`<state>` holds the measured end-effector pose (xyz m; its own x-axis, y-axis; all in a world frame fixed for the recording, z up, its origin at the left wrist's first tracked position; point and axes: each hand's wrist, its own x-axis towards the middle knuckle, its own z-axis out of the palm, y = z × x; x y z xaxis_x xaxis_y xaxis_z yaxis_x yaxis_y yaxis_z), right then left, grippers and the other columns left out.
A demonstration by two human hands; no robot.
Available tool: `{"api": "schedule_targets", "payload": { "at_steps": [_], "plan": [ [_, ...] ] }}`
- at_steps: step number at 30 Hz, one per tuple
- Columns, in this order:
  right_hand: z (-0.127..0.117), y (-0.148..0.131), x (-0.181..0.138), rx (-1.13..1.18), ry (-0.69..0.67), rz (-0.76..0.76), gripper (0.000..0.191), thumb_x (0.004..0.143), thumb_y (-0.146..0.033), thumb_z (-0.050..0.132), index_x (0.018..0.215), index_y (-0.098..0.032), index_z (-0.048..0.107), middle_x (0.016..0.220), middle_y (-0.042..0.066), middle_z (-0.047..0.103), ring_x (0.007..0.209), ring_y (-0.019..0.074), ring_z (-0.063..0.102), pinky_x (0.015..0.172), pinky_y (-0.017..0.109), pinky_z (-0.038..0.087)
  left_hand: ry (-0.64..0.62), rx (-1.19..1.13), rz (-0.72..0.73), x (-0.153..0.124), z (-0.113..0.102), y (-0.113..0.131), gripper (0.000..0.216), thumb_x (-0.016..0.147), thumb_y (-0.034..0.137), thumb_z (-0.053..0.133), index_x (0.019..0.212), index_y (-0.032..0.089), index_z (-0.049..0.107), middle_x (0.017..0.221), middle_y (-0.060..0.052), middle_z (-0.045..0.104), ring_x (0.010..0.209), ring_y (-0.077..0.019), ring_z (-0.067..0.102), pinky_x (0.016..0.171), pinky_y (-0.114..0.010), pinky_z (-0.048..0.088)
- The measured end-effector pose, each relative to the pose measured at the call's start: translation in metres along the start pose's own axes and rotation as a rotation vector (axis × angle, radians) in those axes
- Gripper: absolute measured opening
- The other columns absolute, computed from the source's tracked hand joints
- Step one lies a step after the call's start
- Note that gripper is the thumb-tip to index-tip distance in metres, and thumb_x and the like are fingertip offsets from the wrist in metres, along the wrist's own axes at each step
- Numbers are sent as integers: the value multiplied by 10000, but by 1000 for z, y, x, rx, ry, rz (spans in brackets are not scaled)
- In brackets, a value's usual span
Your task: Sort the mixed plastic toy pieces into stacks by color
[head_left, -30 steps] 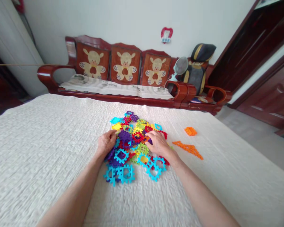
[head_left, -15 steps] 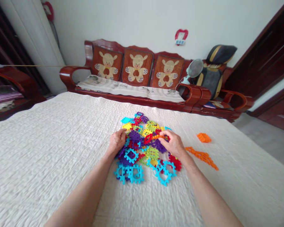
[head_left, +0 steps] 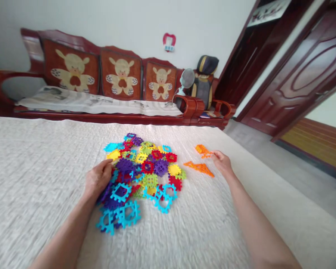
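Observation:
A pile of plastic interlocking building pieces (head_left: 150, 181) in blue, purple, red, yellow and green lies on the white quilted cover (head_left: 190, 224). My left hand (head_left: 98, 177) rests at the pile's left edge, its fingers curled, close to a yellow piece (head_left: 113, 155); whether they grip anything is hidden. To the right of the pile, my right hand (head_left: 223, 163) pinches an orange interlocking piece (head_left: 206, 155) by its edge. That piece is beside a small orange stack (head_left: 201, 148). Nearer to me lies a row of orange pieces (head_left: 199, 169).
Beyond the covered surface stands a dark wooden sofa (head_left: 106, 116) with bear-pattern cushions (head_left: 121, 74). A small fan (head_left: 187, 79) and a chair with a massage cushion (head_left: 204, 89) are at its right end. A wooden door (head_left: 294, 67) is farther right.
My right hand has moved right, carrying the orange piece from above the pile to the orange stack. My left hand stays at the pile's left edge. The view has turned right.

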<state>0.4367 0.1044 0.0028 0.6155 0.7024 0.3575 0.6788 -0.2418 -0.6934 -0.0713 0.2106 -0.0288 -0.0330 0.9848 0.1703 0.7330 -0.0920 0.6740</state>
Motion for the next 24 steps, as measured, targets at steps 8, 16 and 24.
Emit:
{"api": "schedule_targets", "payload": {
  "at_steps": [8, 16, 24],
  "plan": [
    [5, 28, 8, -269, -55, 147, 496, 768, -372, 565, 1194, -133, 646, 1242, 133, 636, 1129, 237, 611, 1004, 323, 445, -41, 113, -69, 3, -4, -3, 454, 878, 438, 441, 1202, 219, 672, 964, -49, 754, 914, -227, 679, 796, -302, 493],
    [14, 7, 18, -565, -222, 164, 599, 701, -500, 671, 1178, -139, 657, 1185, 155, 642, 1101, 306, 618, 952, 357, 466, 6, 150, -36, 6, -5, -8, 388, 841, 498, 483, 1098, 300, 696, 1036, 4, 759, 991, -263, 681, 822, -343, 530],
    [15, 1, 14, -616, -246, 146, 523, 725, -443, 656, 1142, -129, 681, 1182, 186, 642, 1082, 315, 627, 904, 353, 471, -6, 164, -62, 4, -8, -5, 421, 837, 529, 457, 1109, 308, 691, 1063, -8, 756, 1040, -291, 677, 873, -388, 537]
  ]
}}
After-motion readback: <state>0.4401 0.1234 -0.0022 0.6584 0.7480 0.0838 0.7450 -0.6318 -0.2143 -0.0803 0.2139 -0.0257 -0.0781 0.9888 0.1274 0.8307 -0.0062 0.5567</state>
